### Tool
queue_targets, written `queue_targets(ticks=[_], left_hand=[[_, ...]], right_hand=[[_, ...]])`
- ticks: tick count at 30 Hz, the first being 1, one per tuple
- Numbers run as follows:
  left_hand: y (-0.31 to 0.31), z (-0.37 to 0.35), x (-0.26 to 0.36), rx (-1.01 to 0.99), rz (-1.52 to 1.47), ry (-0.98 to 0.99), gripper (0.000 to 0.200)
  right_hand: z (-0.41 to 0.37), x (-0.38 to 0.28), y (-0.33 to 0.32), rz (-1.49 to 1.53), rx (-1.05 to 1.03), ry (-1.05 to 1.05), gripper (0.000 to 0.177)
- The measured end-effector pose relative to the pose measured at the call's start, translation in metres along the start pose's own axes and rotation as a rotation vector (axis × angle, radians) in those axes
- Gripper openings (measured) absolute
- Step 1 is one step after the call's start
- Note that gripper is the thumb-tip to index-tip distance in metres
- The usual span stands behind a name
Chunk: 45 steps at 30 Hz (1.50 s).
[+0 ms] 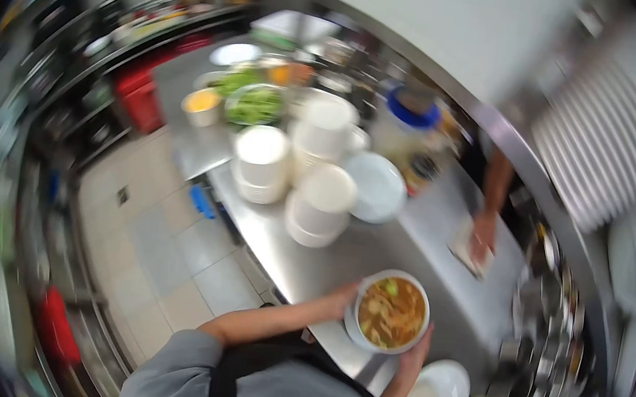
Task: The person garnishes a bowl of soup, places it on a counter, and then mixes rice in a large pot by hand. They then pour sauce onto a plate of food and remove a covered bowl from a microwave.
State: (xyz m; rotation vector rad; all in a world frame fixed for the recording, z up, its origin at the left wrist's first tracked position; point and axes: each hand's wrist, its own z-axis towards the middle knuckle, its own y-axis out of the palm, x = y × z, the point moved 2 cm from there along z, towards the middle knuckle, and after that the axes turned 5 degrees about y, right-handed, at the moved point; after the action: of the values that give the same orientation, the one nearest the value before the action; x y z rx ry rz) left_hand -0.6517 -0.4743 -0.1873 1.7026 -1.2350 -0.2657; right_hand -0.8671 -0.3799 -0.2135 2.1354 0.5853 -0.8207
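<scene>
At counter, left hand, right hand hold soup bowl; writing unreadable.

Left hand and right hand grip a soup bowl over the steel counter.

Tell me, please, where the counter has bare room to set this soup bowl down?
Bare steel counter lies between the soup bowl and the stacked white bowls, and on towards the co-worker's hand on its cloth. The far end, around the greens bowl, is crowded.

Upright white bowl (full of soup)
</scene>
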Motion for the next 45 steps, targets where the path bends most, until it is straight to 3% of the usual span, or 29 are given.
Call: queue_targets(ticks=[2, 3, 4, 5, 7, 10, 13, 18, 20, 26, 27, 29, 32, 34, 35, 38, 40, 45], left_hand=[[-0.062, 0.083, -0.042, 0.176, 0.118, 0.067, 0.048], [-0.006, 0.015, -0.008, 0.382, 0.264, 0.055, 0.050], [0.001, 0.004, -0.002, 0.329, 0.187, 0.080, 0.050], [0.003, 0.003, -0.005, 0.267, 0.118, 0.103, 0.051], [-0.011, 0.027, -0.016, 0.373, 0.108, 0.113, 0.052], [-0.018, 0.026, -0.023, 0.688, 0.415, 0.290, 0.052], [-0.033, -0.002, -0.014, 0.674, 0.539, 0.223, 0.061], [-0.068, -0.069, 0.000, 0.499, 0.506, 0.359, 0.067], [-0.099, -0.081, 0.003, 0.513, 0.475, 0.354, 0.070], [-0.152, -0.186, 0.038, 0.941, 0.138, 0.352, 0.077], [-0.166, -0.211, 0.048, 0.822, 0.164, 0.334, 0.076], [-0.230, -0.196, 0.044, 0.716, -0.031, 0.447, 0.076], [-0.322, -0.185, 0.050, 0.730, -0.236, 0.578, 0.077], [-0.352, -0.218, 0.066, 0.762, -0.290, 0.638, 0.076], [-0.358, -0.244, 0.075, 0.754, -0.333, 0.675, 0.074], [-0.381, -0.318, 0.107, 0.759, -0.436, 0.782, 0.067], [-0.414, -0.346, 0.128, 0.816, -0.482, 0.834, 0.060], [-0.475, -0.429, 0.192, 0.694, -0.728, 1.102, 0.046]], right_hand=[[0.000, 0.000, 0.013, 0.055, -0.048, 0.127, 0.048], [0.011, 0.003, -0.001, -0.025, -0.116, 0.100, 0.050], [-0.002, -0.002, 0.014, -0.032, -0.161, 0.127, 0.052], [0.001, -0.003, 0.009, -0.166, -0.225, 0.072, 0.054], [0.015, 0.004, -0.009, -0.288, -0.286, 0.025, 0.055], [0.009, 0.019, 0.040, -0.365, -0.276, 0.128, 0.055], [0.001, 0.033, 0.081, -0.424, -0.299, 0.196, 0.055], [-0.021, 0.061, 0.133, -0.479, -0.326, 0.261, 0.054], [-0.033, 0.077, 0.152, -0.487, -0.335, 0.288, 0.054], [-0.081, 0.139, 0.213, -0.521, -0.382, 0.351, 0.054], [-0.089, 0.152, 0.222, -0.526, -0.399, 0.367, 0.054], [-0.108, 0.184, 0.247, -0.549, -0.427, 0.400, 0.054], [-0.136, 0.232, 0.281, -0.558, -0.482, 0.459, 0.054], [-0.147, 0.265, 0.307, -0.555, -0.557, 0.499, 0.054], [-0.136, 0.287, 0.314, -0.554, -0.701, 0.472, 0.053], [-0.148, 0.340, 0.375, -0.610, -0.787, 0.483, 0.056], [-0.168, 0.371, 0.426, -0.656, -0.781, 0.481, 0.053], [-0.184, 0.462, 0.543, -0.746, -0.839, 0.550, 0.052]])
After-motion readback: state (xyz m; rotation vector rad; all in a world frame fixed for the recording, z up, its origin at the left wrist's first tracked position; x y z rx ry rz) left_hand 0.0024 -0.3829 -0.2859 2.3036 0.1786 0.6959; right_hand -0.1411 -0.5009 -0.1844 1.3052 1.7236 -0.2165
